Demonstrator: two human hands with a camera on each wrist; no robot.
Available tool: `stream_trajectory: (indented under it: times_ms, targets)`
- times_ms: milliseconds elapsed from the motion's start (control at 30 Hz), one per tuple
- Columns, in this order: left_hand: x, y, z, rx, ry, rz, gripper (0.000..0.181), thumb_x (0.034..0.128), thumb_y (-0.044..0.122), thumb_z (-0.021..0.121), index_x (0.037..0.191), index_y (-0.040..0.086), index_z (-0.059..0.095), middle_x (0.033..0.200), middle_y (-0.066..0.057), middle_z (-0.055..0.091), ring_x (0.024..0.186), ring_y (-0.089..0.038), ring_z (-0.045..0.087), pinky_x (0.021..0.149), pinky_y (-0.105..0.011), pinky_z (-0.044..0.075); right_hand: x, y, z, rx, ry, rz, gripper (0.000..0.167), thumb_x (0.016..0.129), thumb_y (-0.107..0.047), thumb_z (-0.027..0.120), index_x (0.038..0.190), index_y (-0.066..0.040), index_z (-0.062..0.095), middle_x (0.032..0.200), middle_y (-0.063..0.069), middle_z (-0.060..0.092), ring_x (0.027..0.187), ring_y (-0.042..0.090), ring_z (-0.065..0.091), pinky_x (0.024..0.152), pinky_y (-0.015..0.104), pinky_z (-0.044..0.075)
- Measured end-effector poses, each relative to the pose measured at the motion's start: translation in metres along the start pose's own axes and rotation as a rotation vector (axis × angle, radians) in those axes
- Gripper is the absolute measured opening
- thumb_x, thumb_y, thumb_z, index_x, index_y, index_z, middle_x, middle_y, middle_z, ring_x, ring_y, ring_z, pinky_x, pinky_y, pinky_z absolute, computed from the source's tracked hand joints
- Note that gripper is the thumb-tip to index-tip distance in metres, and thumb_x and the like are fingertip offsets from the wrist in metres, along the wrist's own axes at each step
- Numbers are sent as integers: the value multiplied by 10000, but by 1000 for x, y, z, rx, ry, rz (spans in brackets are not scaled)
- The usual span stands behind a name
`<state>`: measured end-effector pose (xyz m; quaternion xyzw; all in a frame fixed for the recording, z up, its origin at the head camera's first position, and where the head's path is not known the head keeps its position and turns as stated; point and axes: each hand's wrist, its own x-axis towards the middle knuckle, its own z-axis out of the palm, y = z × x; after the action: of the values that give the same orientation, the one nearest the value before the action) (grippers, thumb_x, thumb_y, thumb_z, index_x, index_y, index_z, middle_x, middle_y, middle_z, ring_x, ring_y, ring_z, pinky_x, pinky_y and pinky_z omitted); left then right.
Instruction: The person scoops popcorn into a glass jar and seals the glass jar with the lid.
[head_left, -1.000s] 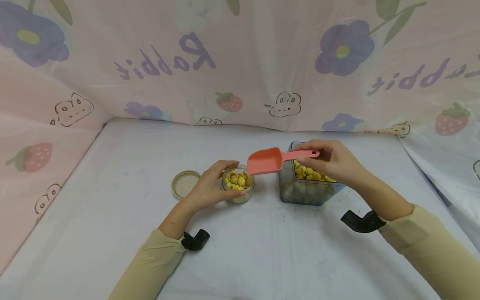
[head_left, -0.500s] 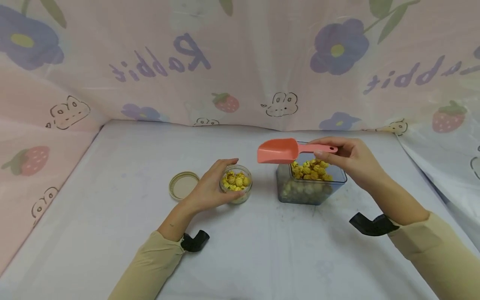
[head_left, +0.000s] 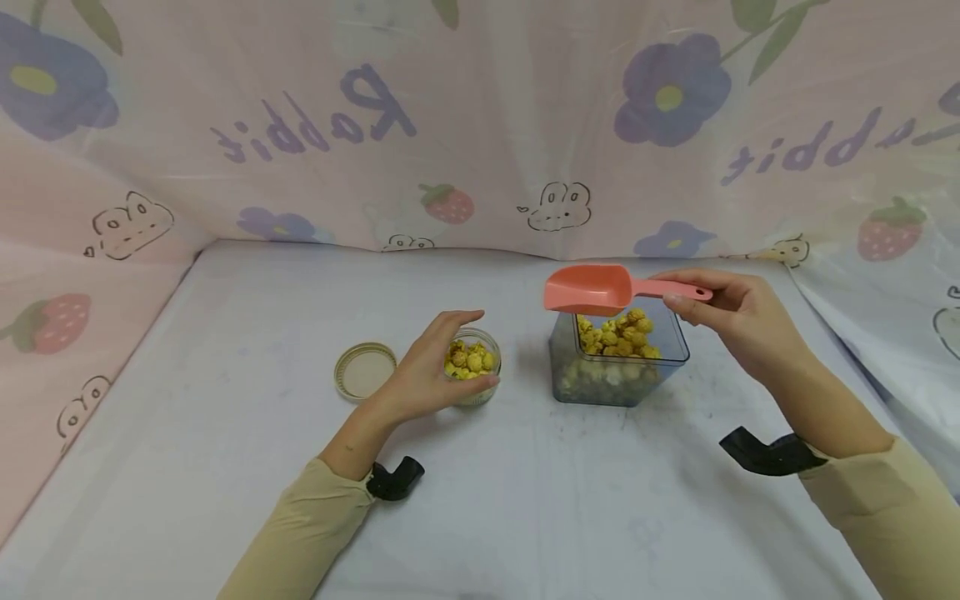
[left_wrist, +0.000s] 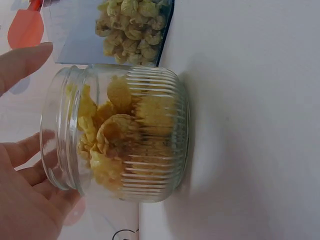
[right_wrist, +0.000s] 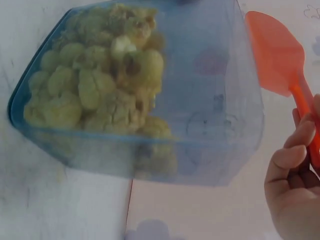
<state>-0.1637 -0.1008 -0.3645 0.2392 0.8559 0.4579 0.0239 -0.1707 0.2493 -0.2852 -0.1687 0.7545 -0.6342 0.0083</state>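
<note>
In the head view my left hand is spread around a small glass jar of yellow popcorn, thumb on the near side and fingers beyond. The left wrist view shows the thumb apart from the ribbed jar, with other fingers behind the glass. My right hand pinches the handle of a coral-pink scoop, level above a clear bluish bin. No popcorn shows in the scoop's bowl. Popcorn fills part of the bin in the right wrist view.
A round lid lies on the white table left of the jar, just beyond my left forearm. A printed curtain hangs along the back and sides. Black curved pieces stick out at both wrists.
My right hand has carried the scoop to the right, from beside the jar to above the bin. My left hand's fingers have spread a little off the jar, which stays in place.
</note>
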Motion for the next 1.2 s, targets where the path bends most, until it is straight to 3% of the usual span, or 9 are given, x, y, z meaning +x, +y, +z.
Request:
stream_trajectory:
  times_ms: [100, 233, 467, 667, 833, 967, 1067, 1200]
  targets:
    - [0, -1, 0, 6, -2, -9, 789, 782, 277, 793, 1440, 122, 387, 1427, -85, 414, 1347, -298, 395, 1103, -494, 348, -3, 2, -7, 55, 5, -25, 268, 912, 83, 552, 1106, -37, 694, 755, -29, 538, 692, 125, 427, 597, 310, 254]
    - [-1, -4, -2, 11, 0, -5, 800, 777, 263, 804, 1439, 101, 385, 1425, -105, 421, 1350, -275, 392, 1113, -489, 337, -7, 7, -19, 65, 22, -40, 290, 910, 95, 546, 1119, -43, 692, 811, -23, 593, 711, 124, 473, 593, 251, 340]
    - [-2, -7, -3, 30, -2, 8, 798, 780, 245, 802, 1434, 66, 382, 1417, -127, 437, 1343, -271, 404, 1120, -473, 333, -14, 8, -31, -28, 67, -24, 307, 902, 101, 549, 1137, -42, 686, 855, -46, 639, 750, 101, 519, 660, 177, 431]
    - [-3, -8, -4, 21, 4, 1, 782, 774, 233, 805, 1426, 74, 403, 1399, -103, 463, 1330, -266, 420, 1112, -474, 342, -17, 8, -37, -118, 110, 39, 290, 902, 65, 581, 1116, -89, 702, 836, -64, 650, 758, 84, 527, 668, 167, 425]
    - [-3, -7, -5, 29, 6, -5, 770, 771, 243, 806, 1415, 68, 422, 1380, -103, 477, 1316, -274, 434, 1097, -485, 358, -18, 9, -40, -254, 117, 59, 278, 906, 43, 590, 1119, -96, 701, 805, -82, 622, 749, 91, 499, 641, 205, 392]
    - [-3, -7, -6, 36, 0, -26, 784, 763, 267, 813, 1417, 70, 427, 1379, -97, 476, 1316, -277, 435, 1095, -490, 362, -19, 10, -41, -342, 132, 105, 310, 914, 8, 600, 1108, -208, 706, 830, -126, 632, 757, 60, 528, 650, 147, 428]
    - [-4, -9, -6, 37, -3, -50, 793, 759, 282, 817, 1421, 84, 426, 1381, -88, 474, 1318, -276, 433, 1097, -492, 358, -20, 12, -41, -372, 132, 131, 311, 922, -19, 602, 1106, -249, 701, 848, -139, 637, 769, 53, 537, 660, 142, 446]
    - [-5, -11, -6, 38, -7, -68, 797, 758, 301, 814, 1424, 97, 427, 1384, -90, 470, 1321, -285, 429, 1095, -508, 355, -21, 15, -43, -333, 89, 117, 285, 925, -9, 593, 1139, -167, 694, 829, -113, 639, 770, 73, 515, 650, 183, 422]
